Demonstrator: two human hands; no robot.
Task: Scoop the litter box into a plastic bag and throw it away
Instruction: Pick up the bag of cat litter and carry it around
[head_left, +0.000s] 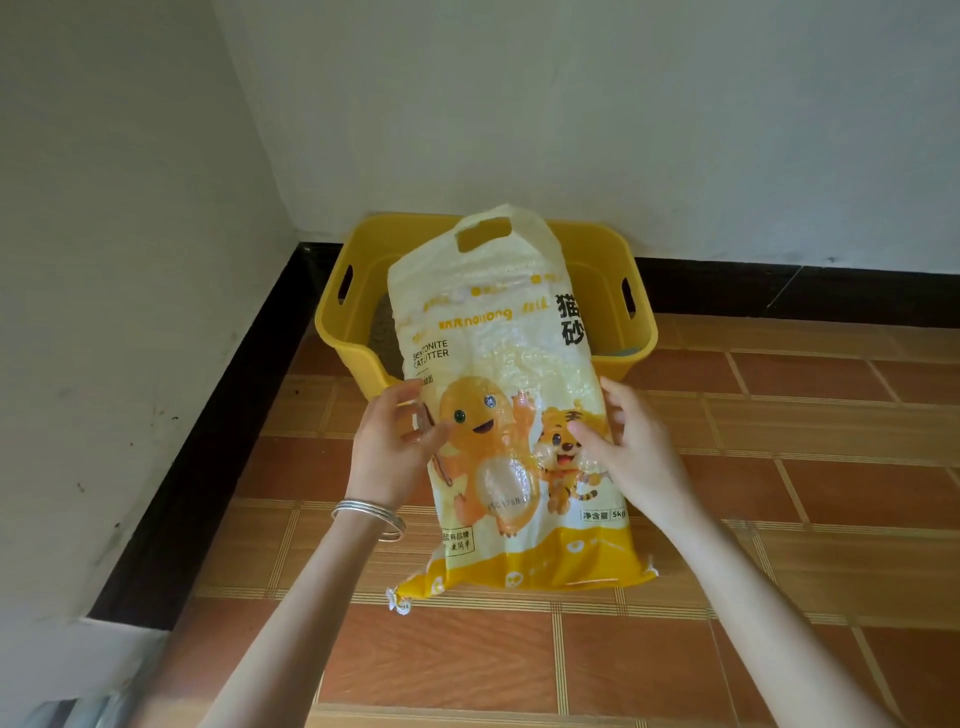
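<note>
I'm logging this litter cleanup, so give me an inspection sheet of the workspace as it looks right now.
Surface: orange-brown tiled floor.
Job's things: yellow litter box in the corner; cat litter bag held in front of it.
Clutter: nothing seen.
Grips: left hand and right hand each hold a side edge of the bag.
Cables: nothing seen.
Surroundings: white walls, black baseboard.

Glossy, crinkled plastic film on the litter bag, catching light. Smooth matt yellow plastic on the box. Floor tiles glazed, faint sheen. Walls matt painted plaster. Shiny metal bangles.
</note>
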